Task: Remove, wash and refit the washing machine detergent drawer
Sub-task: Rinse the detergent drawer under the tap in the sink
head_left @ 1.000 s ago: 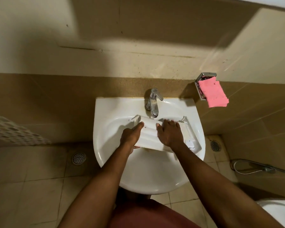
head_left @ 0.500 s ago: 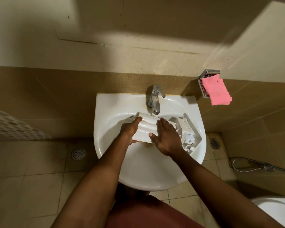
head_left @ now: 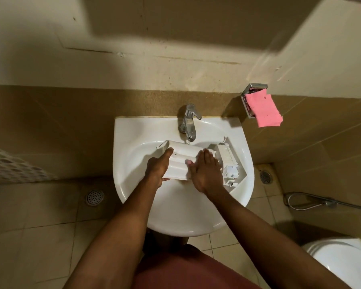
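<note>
Just below the silver metal tap, the left hand grips one end of the white plastic detergent drawer. The right hand lies flat on it, fingers straight.

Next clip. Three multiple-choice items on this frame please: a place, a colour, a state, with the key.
1. Where does the detergent drawer lie? A) on the floor B) in the sink basin, below the tap C) on a shelf
2. What colour is the sponge in the wall holder? A) pink B) green C) white
3. How is the right hand? A) curled round the tap B) flat on the drawer, fingers straight C) hanging idle
Key: 1 B, it spans the basin under the spout; 2 A, plainly pink; 3 B, its palm lies on the drawer while the left hand grips one end.
</note>
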